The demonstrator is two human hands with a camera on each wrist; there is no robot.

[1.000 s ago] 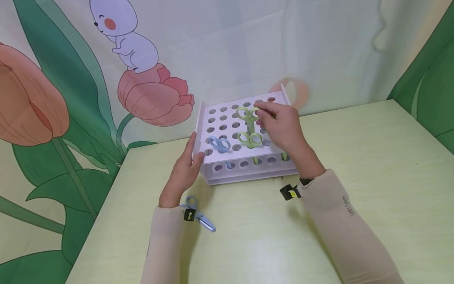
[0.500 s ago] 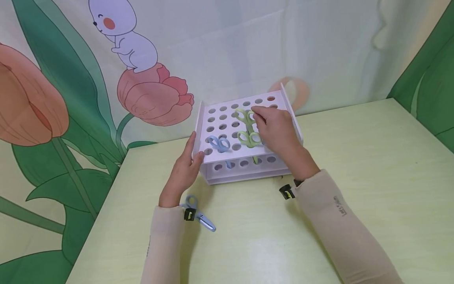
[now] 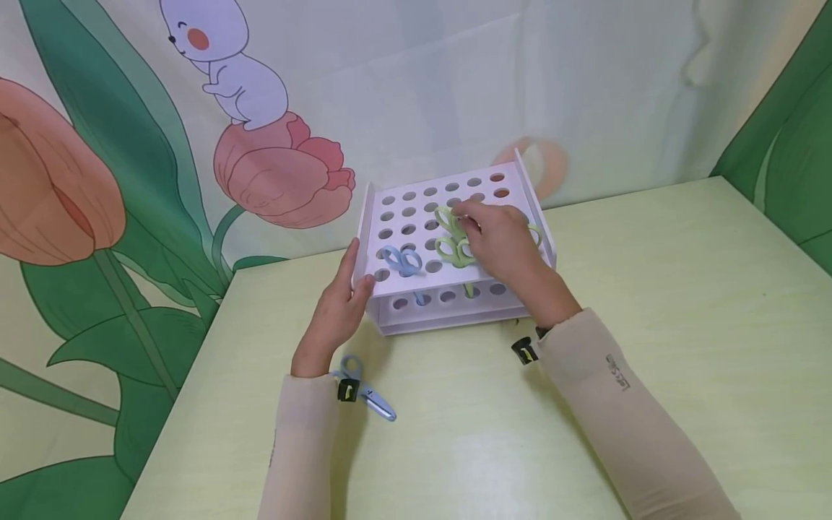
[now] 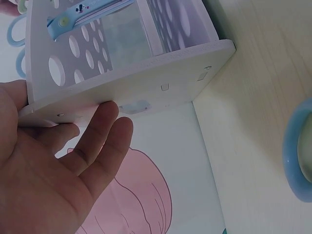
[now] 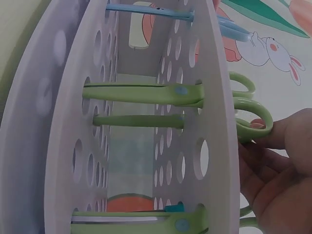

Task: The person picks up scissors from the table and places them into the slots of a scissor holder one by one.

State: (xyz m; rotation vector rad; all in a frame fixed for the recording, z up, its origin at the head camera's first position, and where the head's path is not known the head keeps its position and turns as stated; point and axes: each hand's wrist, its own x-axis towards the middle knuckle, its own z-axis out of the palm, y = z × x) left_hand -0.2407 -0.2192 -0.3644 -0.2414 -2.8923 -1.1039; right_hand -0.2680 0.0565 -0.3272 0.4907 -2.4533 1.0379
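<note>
Beside the rack's left panel, my left hand [image 3: 333,314] grips it, thumb at the front corner and fingers along the outer face. The white perforated rack [image 3: 416,285] stands on the table. With curled fingers, my right hand [image 3: 503,238] pinches the handle of green scissors [image 3: 450,220], whose blade [image 5: 139,120] passes through the rack's holes. Just in front, another pair of green scissors [image 3: 455,254] stands in a hole. Blue scissors [image 3: 409,269] stand to their left. A further green pair [image 5: 190,224] sits at the right end, largely hidden by my right hand in the head view.
A loose pair of blue scissors [image 3: 377,403] lies on the pale table [image 3: 468,448], its handle partly behind my left wrist. A teal piece [image 5: 174,207] shows behind the rightmost green pair. A printed curtain [image 3: 416,87] hangs behind the rack.
My right hand has shifted left and down with the green scissors, whose handle now sits lower over the rack. My left hand stays on the side panel.
</note>
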